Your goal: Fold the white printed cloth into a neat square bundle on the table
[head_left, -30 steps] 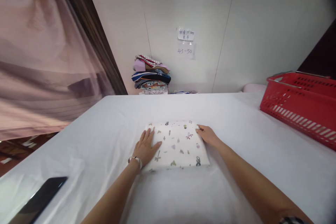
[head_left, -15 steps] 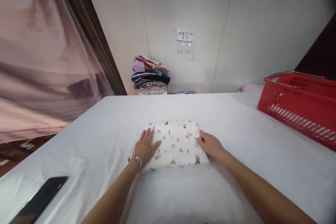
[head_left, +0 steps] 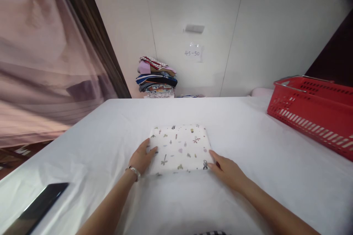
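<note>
A folded white cloth (head_left: 180,150) printed with small plants and figures lies flat on the white-covered table in front of me. My left hand (head_left: 142,156), with a bracelet (head_left: 134,172) at the wrist, grips its left edge, thumb on top and fingertips partly hidden at the side. On the opposite side my right hand (head_left: 224,169) grips the lower right edge, with thumb and forefinger at the fabric and the other fingers mostly out of sight.
A red plastic basket (head_left: 311,108) stands at the right. A dark phone-like device (head_left: 41,205) lies front left. Behind the far edge rises a stack of folded fabrics (head_left: 157,77) against the wall. A pink curtain (head_left: 35,62) hangs left; a paper sign (head_left: 193,53) is on the wall.
My left hand has slid outward from the cloth's top to its left edge. My right hand has moved down along the right edge. The upper wall paper now looks tilted and blurred.
</note>
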